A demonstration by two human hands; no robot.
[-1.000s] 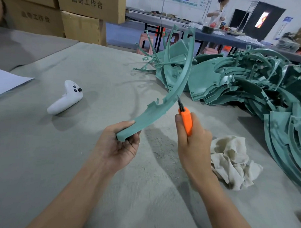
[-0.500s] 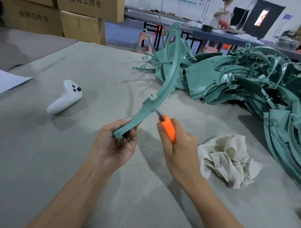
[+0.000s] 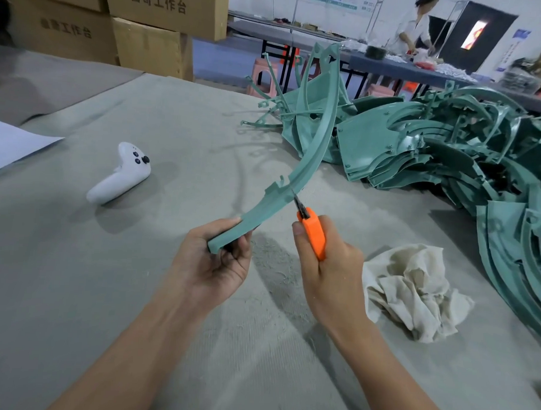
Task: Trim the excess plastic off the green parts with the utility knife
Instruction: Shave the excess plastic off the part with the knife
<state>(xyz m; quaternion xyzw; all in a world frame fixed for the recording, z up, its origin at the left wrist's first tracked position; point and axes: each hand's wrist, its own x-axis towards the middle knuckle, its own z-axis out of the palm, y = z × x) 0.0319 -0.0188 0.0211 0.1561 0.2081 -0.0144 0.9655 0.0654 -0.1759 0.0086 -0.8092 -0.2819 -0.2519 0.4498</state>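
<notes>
Gripping curved green part (image 3: pixel 301 172) by its near end, left hand (image 3: pixel 213 265), right hand (image 3: pixel 328 268) clasping orange utility knife (image 3: pixel 314 234), blade touching part's edge

Green part (image 3: pixel 314 163): long, thin curved strip in matte teal, with small tabs and notches on its inner edge. It's off the bench (image 3: pixel 112 306), near end gripped in the left hand (image 3: pixel 215 264), far end arcing up and away. Utility knife (image 3: pixel 314 234): orange body, short dark blade out, gripped in the right hand (image 3: pixel 331 274), blade tip touching the strip's right edge just below the tabs. Pile of green parts (image 3: pixel 449 156): same teal, tangled heap far right on the bench.
</notes>
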